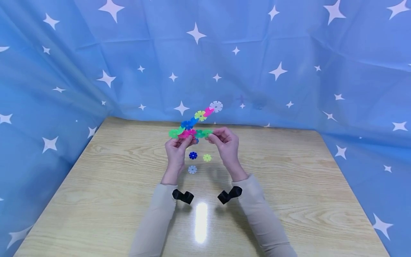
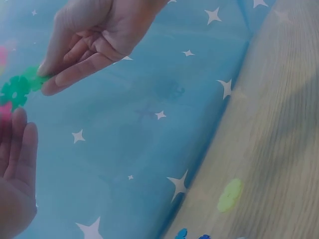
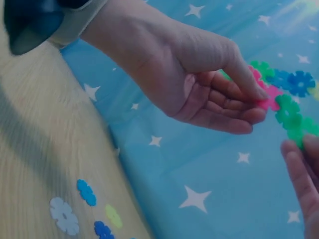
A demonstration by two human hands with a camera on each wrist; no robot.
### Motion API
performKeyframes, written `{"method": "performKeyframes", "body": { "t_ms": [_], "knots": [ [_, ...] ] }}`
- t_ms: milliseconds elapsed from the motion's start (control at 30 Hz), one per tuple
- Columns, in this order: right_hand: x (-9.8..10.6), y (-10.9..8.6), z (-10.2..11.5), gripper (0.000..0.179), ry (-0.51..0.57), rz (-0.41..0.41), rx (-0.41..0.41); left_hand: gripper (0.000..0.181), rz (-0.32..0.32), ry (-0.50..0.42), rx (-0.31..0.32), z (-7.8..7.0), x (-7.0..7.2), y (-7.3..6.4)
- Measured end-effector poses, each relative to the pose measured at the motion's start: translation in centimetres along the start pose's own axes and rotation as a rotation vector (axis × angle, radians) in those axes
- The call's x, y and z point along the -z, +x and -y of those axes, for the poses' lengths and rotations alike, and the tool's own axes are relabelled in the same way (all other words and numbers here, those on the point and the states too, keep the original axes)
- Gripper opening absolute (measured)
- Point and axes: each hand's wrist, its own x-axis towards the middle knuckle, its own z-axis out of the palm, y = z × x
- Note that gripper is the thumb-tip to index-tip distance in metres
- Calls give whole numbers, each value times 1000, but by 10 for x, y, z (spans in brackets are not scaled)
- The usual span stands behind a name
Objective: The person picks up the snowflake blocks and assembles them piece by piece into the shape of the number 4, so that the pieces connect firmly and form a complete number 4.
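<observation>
Above a wooden table [image 1: 289, 178], left grip [image 1: 175, 153] pinching pink disc [image 1: 186, 133], right grip [image 1: 228, 147] pinching green disc [image 1: 207, 132]

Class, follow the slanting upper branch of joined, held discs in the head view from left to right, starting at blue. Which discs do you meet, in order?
Darker blue disc, brighter blue disc, yellow-green disc, pink disc, white disc.

1. A chain of notched flower discs [image 1: 199, 134] was held up between the left hand [image 1: 175, 152] and right hand [image 1: 228, 145].
2. The left pinched its pink disc [image 1: 185, 134]; the right, its green end disc [image 1: 208, 132].
3. A blue-yellow-pink-whitish branch [image 1: 200, 115] slanted beyond both.
</observation>
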Motion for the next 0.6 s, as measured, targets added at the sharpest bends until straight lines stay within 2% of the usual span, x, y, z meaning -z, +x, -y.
{"method": "performKeyframes", "body": {
  "t_ms": [33,167,233,267,433,600],
  "knots": [
    [5,1,-15,13,28,6,4,23,10,1,1,0,0,1],
    [5,3,-14,11,75,-3,4,25,40,3,10,-1,0,3],
    [5,3,-12,12,76,-11,-10,27,50,2,11,-1,0,3],
    [0,2,2,13,57,-26,-20,27,55,5,10,-2,0,3],
    [-2,1,5,13,69,-62,-63,28,90,19,10,-2,1,3],
    [-4,-1,5,9,100,-71,-63,25,118,78,52,2,2,2]
  ]
}}
